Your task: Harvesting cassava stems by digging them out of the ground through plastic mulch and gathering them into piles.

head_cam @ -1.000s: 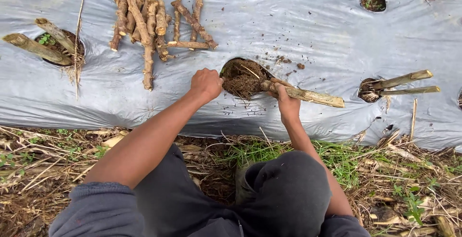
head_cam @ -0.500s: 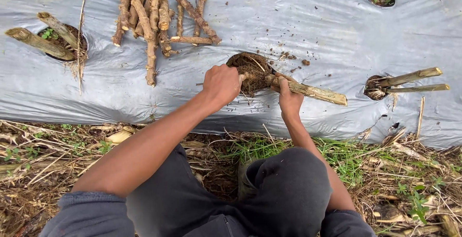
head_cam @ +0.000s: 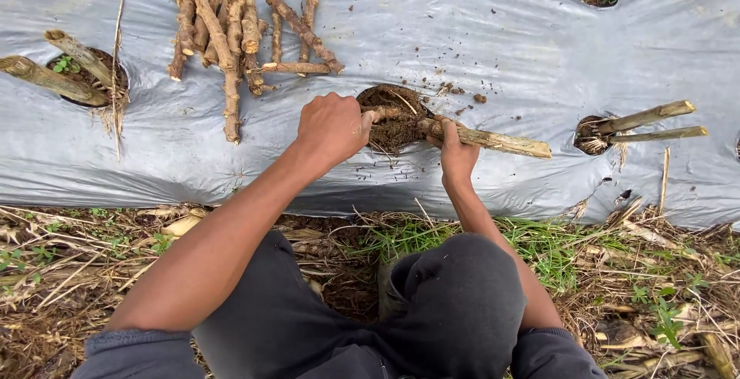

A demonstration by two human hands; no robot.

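Left hand [head_cam: 333, 126] and right hand [head_cam: 456, 148] grip stick [head_cam: 493, 140] at hole [head_cam: 389, 102], sheet's [head_cam: 462, 32] near edge; forcing could tear sheet.

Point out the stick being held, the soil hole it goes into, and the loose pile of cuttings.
stick [head_cam: 493, 140]: head view, on its bare middle.
soil hole [head_cam: 389, 100]: head view, on the soil.
pile of cuttings [head_cam: 231, 32]: head view, on a middle cutting.

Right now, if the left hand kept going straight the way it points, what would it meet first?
The left hand points right, toward the soil-filled hole; it would likely meet the stem cutting lying there, held by the right hand. Depth is unclear.
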